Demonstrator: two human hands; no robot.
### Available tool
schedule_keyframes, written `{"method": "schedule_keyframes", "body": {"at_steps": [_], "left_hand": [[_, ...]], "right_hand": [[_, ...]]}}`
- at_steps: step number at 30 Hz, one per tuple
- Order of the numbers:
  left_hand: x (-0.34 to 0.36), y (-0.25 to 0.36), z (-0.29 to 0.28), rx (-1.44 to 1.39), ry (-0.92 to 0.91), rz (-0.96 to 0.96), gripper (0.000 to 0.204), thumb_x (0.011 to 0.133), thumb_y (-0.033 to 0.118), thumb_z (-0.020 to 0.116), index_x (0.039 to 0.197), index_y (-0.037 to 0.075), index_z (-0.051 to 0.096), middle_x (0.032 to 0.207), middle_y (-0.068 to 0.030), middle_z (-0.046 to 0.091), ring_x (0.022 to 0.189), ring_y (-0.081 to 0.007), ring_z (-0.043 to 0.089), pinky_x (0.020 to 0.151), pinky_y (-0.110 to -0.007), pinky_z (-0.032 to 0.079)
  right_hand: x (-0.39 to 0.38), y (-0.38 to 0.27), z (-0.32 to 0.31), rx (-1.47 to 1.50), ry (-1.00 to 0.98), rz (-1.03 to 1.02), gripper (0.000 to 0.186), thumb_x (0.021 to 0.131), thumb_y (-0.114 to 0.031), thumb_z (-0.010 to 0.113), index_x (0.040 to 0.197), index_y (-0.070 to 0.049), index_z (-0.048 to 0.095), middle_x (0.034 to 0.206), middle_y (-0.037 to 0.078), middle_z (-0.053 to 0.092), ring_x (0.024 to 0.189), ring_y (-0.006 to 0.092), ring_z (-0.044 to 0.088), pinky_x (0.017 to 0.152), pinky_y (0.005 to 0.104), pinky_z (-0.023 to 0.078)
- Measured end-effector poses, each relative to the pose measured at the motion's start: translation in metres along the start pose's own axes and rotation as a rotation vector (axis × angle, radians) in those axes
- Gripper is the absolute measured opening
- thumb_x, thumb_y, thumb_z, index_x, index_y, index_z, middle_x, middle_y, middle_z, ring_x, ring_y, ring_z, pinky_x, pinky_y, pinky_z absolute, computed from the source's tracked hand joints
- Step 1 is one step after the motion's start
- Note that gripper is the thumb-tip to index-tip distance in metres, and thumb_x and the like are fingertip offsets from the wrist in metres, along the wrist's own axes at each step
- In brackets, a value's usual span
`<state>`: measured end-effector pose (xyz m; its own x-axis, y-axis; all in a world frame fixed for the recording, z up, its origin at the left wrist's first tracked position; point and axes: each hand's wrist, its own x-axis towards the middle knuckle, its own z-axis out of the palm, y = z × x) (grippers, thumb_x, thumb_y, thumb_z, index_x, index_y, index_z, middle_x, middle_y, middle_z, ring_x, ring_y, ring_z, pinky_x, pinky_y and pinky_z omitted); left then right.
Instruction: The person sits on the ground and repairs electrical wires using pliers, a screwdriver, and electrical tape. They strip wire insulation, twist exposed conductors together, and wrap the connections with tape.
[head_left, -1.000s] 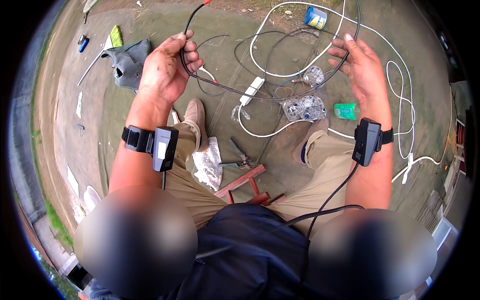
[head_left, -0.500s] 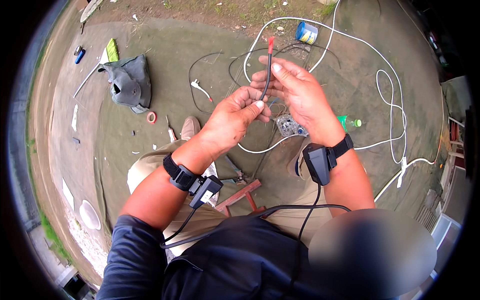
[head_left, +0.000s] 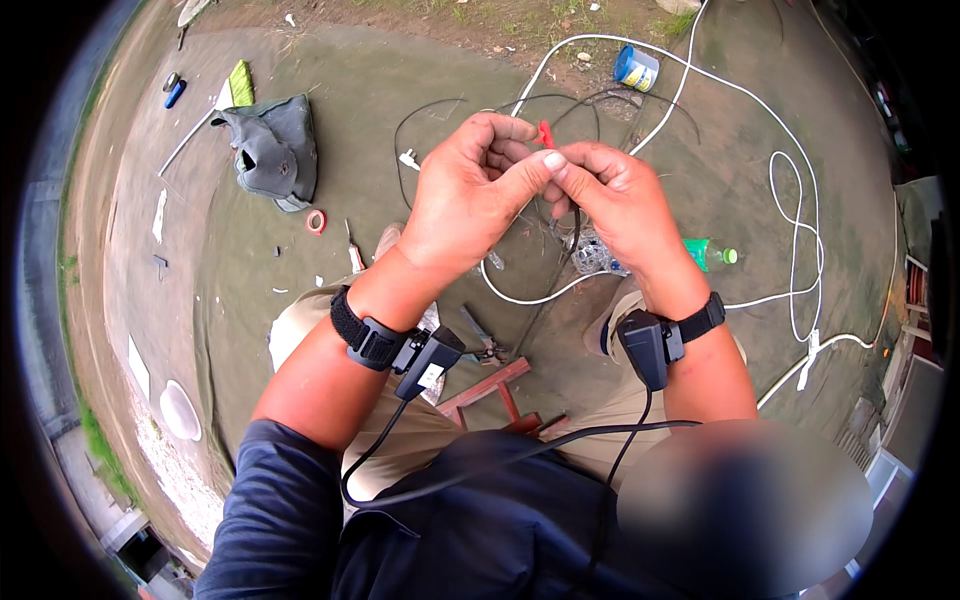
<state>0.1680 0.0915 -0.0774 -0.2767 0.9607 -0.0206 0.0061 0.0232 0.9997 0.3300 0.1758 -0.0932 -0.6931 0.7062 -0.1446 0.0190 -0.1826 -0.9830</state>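
Observation:
Both my hands meet over the ground mat, pinching the end of a black cable (head_left: pixel 575 228). Red tape (head_left: pixel 546 134) wraps the cable's tip, which points up and away from me. My left hand (head_left: pixel 468 192) holds near the red end, thumb against it, with the other fingers curled. My right hand (head_left: pixel 622 195) grips the cable just below, its thumb touching the left thumb. The cable's tail hangs under the right hand. Fingers partly hide the taped part.
A grey bag (head_left: pixel 285 150), a red tape roll (head_left: pixel 316 221) and a screwdriver (head_left: pixel 355 258) lie left. Pliers (head_left: pixel 483 338) and a red frame (head_left: pixel 492 392) sit between my legs. White cable (head_left: pixel 822 240), a green bottle (head_left: pixel 708 255) and a blue-lidded can (head_left: pixel 637 69) lie right.
My left hand has moved up the cable to its red end. The right hand, more open before, now pinches the cable, and the thumbs meet. The taped tip sits lower between the hands.

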Motion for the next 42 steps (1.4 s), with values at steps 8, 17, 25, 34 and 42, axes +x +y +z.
{"method": "schedule_keyframes", "body": {"at_steps": [8,17,25,34,42], "left_hand": [[0.001,-0.006,0.000,-0.175,0.073,0.005,0.012,0.097,0.012,0.063,0.101,0.001,0.063,0.085,-0.0018,0.065,0.077,-0.0068,0.056,0.070,-0.022,0.047],[0.002,-0.001,-0.008,-0.419,0.011,-0.121,0.008,0.097,0.011,0.061,0.102,0.004,0.062,0.087,-0.0032,0.064,0.079,-0.0122,0.056,0.074,-0.027,0.044],[0.003,0.004,-0.019,-0.363,0.034,-0.052,0.008,0.097,0.009,0.062,0.103,0.005,0.063,0.093,-0.0028,0.064,0.082,-0.0128,0.059,0.073,-0.026,0.044],[0.002,0.006,-0.027,-0.285,0.146,0.056,0.010,0.096,0.011,0.064,0.102,0.004,0.063,0.089,-0.0012,0.064,0.081,-0.0094,0.057,0.071,-0.024,0.044],[0.008,0.007,-0.038,-0.361,0.178,0.070,0.010,0.097,0.013,0.063,0.102,0.005,0.063,0.094,-0.0034,0.064,0.085,-0.0138,0.058,0.074,-0.028,0.045]], "right_hand": [[-0.003,0.000,0.009,0.095,0.027,0.020,0.023,0.097,-0.021,0.063,0.107,-0.001,0.068,0.080,0.001,0.063,0.070,0.0078,0.057,0.063,0.0221,0.046],[-0.006,-0.011,0.007,0.442,-0.145,0.111,0.025,0.100,-0.024,0.057,0.100,-0.001,0.066,0.067,-0.005,0.047,0.055,0.0039,0.037,0.051,0.0199,0.030],[-0.006,-0.019,-0.003,0.421,-0.291,0.195,0.025,0.100,-0.023,0.056,0.098,0.000,0.066,0.061,-0.007,0.041,0.051,0.0024,0.033,0.047,0.0196,0.025],[-0.005,-0.025,0.000,0.330,-0.217,0.178,0.026,0.099,-0.023,0.058,0.098,0.002,0.066,0.062,-0.007,0.041,0.050,0.0018,0.032,0.046,0.0197,0.024],[-0.009,-0.025,-0.002,0.372,-0.246,0.167,0.026,0.099,-0.022,0.058,0.100,0.002,0.068,0.065,-0.009,0.039,0.054,0.0012,0.031,0.047,0.0197,0.023]]}}
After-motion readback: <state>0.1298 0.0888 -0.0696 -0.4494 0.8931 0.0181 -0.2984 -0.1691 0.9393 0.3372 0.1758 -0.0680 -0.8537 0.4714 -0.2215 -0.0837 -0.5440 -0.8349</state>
